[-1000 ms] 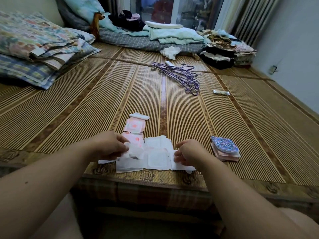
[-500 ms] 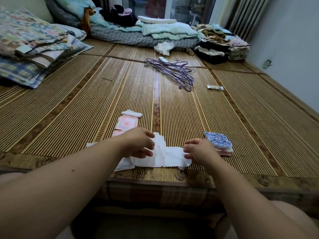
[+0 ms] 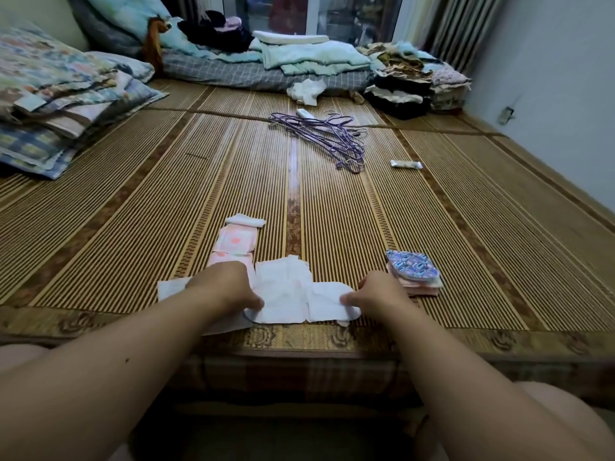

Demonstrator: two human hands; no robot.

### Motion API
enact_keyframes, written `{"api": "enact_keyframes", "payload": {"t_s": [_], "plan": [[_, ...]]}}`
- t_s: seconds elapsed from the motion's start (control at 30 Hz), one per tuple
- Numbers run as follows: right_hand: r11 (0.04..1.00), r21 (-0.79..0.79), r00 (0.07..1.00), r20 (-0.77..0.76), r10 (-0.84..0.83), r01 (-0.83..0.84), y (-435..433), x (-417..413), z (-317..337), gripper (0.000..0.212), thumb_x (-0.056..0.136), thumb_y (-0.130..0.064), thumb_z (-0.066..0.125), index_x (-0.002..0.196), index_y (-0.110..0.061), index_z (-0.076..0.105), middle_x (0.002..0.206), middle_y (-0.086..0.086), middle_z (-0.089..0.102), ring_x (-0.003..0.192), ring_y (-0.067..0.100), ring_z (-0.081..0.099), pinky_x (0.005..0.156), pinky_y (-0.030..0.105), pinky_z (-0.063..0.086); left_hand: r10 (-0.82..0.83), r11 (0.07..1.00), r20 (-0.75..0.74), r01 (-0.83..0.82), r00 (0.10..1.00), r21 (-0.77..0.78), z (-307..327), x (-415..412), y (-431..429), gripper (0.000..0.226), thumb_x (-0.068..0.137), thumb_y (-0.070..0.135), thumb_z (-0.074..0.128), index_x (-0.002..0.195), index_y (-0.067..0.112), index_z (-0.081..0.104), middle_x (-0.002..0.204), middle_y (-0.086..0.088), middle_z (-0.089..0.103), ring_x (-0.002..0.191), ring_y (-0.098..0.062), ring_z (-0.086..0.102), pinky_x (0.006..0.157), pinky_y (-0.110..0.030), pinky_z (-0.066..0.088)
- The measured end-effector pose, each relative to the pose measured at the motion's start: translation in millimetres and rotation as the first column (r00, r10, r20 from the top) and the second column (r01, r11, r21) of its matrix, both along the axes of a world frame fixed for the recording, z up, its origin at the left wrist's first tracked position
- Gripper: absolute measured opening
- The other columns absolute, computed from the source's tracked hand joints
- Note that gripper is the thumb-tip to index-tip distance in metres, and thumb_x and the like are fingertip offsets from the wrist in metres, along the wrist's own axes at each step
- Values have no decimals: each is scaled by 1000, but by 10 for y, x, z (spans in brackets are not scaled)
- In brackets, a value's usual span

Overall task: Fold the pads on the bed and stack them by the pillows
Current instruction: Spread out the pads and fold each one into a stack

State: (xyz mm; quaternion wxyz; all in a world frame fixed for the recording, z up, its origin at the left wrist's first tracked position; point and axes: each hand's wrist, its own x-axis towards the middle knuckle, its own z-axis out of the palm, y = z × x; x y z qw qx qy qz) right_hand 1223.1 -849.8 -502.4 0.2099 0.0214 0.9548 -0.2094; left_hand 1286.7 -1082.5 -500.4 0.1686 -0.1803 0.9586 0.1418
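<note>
A white pad (image 3: 293, 294) lies spread out near the front edge of the bamboo mat (image 3: 133, 201). My left hand (image 3: 226, 287) presses and pinches its left part. My right hand (image 3: 379, 294) pinches its right end. Behind my left hand a pink pad (image 3: 234, 241) lies unfolded, with a small white rolled piece (image 3: 246, 220) at its far end. A short stack of folded pads (image 3: 414, 272) with a blue patterned one on top sits just right of my right hand. The pillows (image 3: 60, 94) are piled at the far left.
Purple hangers (image 3: 326, 138) and a white remote (image 3: 307, 113) lie mid-bed, with a small wrapped packet (image 3: 406, 164) to their right. Folded bedding (image 3: 299, 58) and clothes (image 3: 416, 84) line the far side. A wall (image 3: 549, 78) runs along the right.
My left hand has folded part of the white pad over toward the middle and now presses it flat. My right hand stays at the pad's right end. The camera has tilted slightly.
</note>
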Motion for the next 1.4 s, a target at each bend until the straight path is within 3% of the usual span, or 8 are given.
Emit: {"api": "enact_keyframes", "payload": {"t_s": [0.3,0.43,0.57,0.73,1.0,1.17,1.3,1.4], "plan": [[988,149,999,19,38,-41,-116,-53,-41,25,78,-31,72,87,-8,67,87,7,67,83,23,63,62,29,46,7,998,-50,-4,999,67,-98,14,41,23,72,36,73,70,17,60,70,-1,62,68,-16,57,53,-27,38],[982,-176,996,-37,-83,75,-25,-25,25,14,79,-19,69,87,-8,64,93,10,66,88,26,63,82,44,55,54,958,-92,-26,994,285,61,49,18,19,76,30,76,72,14,67,70,-6,68,56,-13,56,48,-23,38],[776,-600,979,70,-193,196,14,60,254,28,79,-9,72,102,-13,56,103,10,61,91,29,64,79,47,58,177,788,-119,-68,977,612,293,66,84,9,82,22,71,83,14,68,71,-4,67,58,-13,59,46,-23,42],[636,-744,978,138,-159,208,-188,235,480,12,83,-9,68,95,-9,63,99,13,69,87,28,70,71,39,59,235,571,-125,-33,964,821,500,45,393,10,87,17,65,93,9,66,81,-7,71,61,-11,65,51,-25,48],[459,-858,973,189,-134,230,-269,365,532,17,88,-23,64,97,-8,64,97,13,72,82,26,72,54,28,54,149,653,-374,193,915,733,512,110,691,12,89,19,62,94,21,73,85,-3,74,74,-14,72,69,-36,61],[406,-865,955,252,-158,295,-187,336,531,17,90,-11,60,105,-5,64,98,18,71,80,29,70,55,32,56,-7,697,-476,346,879,628,502,130,770,26,84,15,62,101,31,73,80,11,71,68,0,65,49,-10,45],[397,-860,947,299,-117,320,-30,273,601,12,91,-4,56,101,-4,63,99,19,69,84,31,70,62,38,61,140,684,-491,275,860,676,455,65,783,29,83,20,67,111,28,65,99,7,64,84,-7,64,52,-13,49],[405,-875,963,260,-71,266,125,173,710,12,90,-5,58,100,-3,65,97,17,70,76,27,72,55,35,59,254,608,-372,152,893,780,431,-38,808,54,83,29,67,131,27,44,123,-1,49,107,-21,55,76,-30,53]]}}
